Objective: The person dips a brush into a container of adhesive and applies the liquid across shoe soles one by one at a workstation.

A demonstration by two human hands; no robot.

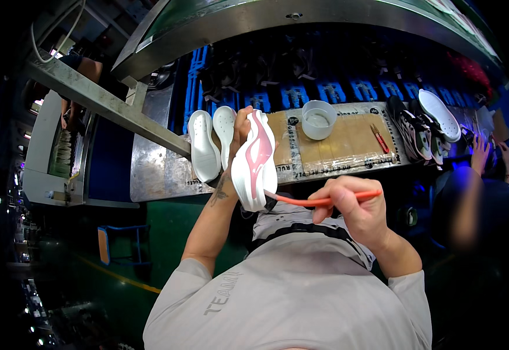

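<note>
My left hand grips a white shoe sole with a pink wavy side band, held upright above the bench edge; part of the hand is hidden behind it. In my right hand is a thin brush with an orange-red handle, pinched between thumb and fingers. Its tip meets the sole's lower end near the pink band. Just left of my left hand, two white soles lie on the bench with their hollow sides up.
Brown sheeting covers the bench, where a translucent cup and red-handled snips rest. Dark shoes and another white sole are at right, near a co-worker's hands. A metal beam crosses the left; blue racks stand behind.
</note>
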